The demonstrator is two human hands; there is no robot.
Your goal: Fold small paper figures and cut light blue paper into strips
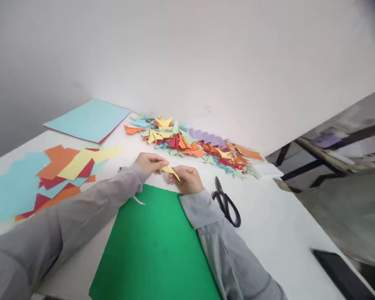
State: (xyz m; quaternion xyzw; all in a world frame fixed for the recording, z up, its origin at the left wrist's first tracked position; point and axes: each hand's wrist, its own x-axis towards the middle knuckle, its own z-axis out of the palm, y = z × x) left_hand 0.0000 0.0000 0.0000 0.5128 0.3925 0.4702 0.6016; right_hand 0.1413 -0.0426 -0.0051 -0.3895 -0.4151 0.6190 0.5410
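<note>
Between my two hands is a small folded piece of yellow paper, held above the far edge of a green sheet. My left hand pinches its left end with thumb and fingers. At the other end, my right hand grips the paper, its fingers curled. Black-handled scissors lie just right of my right wrist, blades pointing away from me. Beyond my hands spreads a long pile of small folded paper pieces in yellow, orange, red, green, blue and purple.
Loose cut paper strips in orange, yellow, red and blue lie at the left. A stack of light blue sheets rests at the back left, near the wall. A dark phone-like object sits near the table's right edge.
</note>
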